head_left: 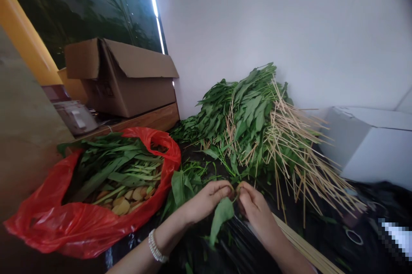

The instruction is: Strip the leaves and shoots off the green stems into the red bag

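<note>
My left hand (212,199), with a beaded bracelet (156,246) on the wrist, is closed in a pinch. My right hand (254,205) pinches close beside it, fingertips almost touching. A leafy green stalk (222,220) is between them, its broad leaf hanging below my left fingers and its thin stem running toward my right fingertips. A small yellowish-brown bit shows at the fingertips; its kind is unclear. Loose leafy greens (182,186) lie just left of my hands. Under my right forearm is a bundle of thin pale sticks (304,244).
A red plastic bag (80,231) at left holds long leaves and pale round slices. Behind my hands rises a heap of leafy greens (244,102) on thin sticks (296,136). A cardboard box (141,89) stands on a wooden ledge; a white box (370,145) is at right. Black plastic covers the surface.
</note>
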Demonstrator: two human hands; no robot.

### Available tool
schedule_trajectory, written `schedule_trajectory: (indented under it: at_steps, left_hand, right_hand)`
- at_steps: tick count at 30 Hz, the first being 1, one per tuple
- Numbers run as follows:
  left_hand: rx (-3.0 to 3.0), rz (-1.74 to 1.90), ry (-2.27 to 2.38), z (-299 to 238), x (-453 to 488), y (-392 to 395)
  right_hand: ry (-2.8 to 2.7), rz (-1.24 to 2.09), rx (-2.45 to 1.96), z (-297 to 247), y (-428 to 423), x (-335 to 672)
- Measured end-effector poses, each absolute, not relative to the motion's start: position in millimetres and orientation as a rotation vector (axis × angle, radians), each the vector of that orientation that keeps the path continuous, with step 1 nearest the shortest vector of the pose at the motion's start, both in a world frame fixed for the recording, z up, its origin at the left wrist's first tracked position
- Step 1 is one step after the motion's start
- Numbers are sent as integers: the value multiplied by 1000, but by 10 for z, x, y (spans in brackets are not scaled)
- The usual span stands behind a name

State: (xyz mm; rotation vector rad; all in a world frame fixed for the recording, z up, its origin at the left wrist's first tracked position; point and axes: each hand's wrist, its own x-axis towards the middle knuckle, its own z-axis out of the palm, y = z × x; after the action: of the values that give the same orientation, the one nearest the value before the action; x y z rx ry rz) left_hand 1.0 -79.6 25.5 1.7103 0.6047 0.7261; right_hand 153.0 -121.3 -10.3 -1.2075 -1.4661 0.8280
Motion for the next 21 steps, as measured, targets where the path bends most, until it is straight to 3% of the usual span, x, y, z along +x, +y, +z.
schedule_trajectory:
  at_steps: [4, 8, 15, 21]
  left_hand:
    - [907, 926, 473, 190, 11, -699]
    - [710, 1012, 591, 375, -207, -477]
    - [1846, 1103, 1252, 484, -593, -192]
    - [2562, 794, 1793, 103, -731, -51]
  right_hand:
    - [-1197, 1146, -1092, -75, -1183, 1559]
    - [-1272, 1000, -1268, -90, -1160, 1628]
    - [-1942, 228, -1569, -269, -1177, 1594]
    - [-2028, -2, -1652, -290, -1193, 1596]
